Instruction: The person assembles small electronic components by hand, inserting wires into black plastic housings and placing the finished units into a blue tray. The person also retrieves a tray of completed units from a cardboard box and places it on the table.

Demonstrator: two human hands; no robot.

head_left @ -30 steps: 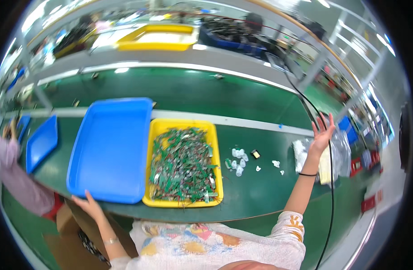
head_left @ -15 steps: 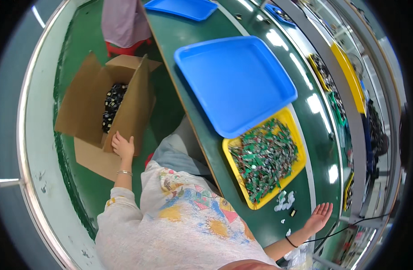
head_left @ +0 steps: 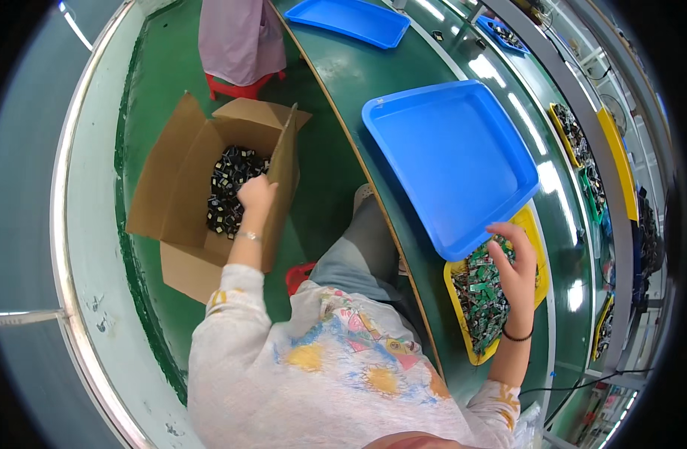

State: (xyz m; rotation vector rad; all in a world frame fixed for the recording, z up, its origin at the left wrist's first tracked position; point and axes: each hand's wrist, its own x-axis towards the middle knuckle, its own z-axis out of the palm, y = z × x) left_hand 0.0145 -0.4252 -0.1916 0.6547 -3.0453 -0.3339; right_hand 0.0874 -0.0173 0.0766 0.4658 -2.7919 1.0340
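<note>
My left hand (head_left: 257,193) is over the open cardboard box (head_left: 185,176), beside its right-hand wall. Its fingers are blurred and turned down out of sight, so any hold is hidden. Inside the box is a heap of small black parts (head_left: 227,187) with pale labels. On the green table, my right hand (head_left: 514,262) reaches to the near corner of a large blue tray (head_left: 448,165), thumb and fingers apart by its rim. That tray holds nothing and overlaps a yellow tray (head_left: 541,277) filled with green circuit boards (head_left: 484,295) and thin wires. My right hand partly covers these boards.
A second blue tray (head_left: 351,21) lies at the table's far end. A red stool (head_left: 235,88) with a pinkish cloth (head_left: 242,41) over it stands beyond the box. Right of the table runs a shelf with yellow bins (head_left: 568,135) of parts. A pale wall (head_left: 89,247) borders the left.
My left hand has moved from the box's near edge to over the black parts. My right hand has swung from the table's near right up to the blue tray's corner. The whole view has shifted.
</note>
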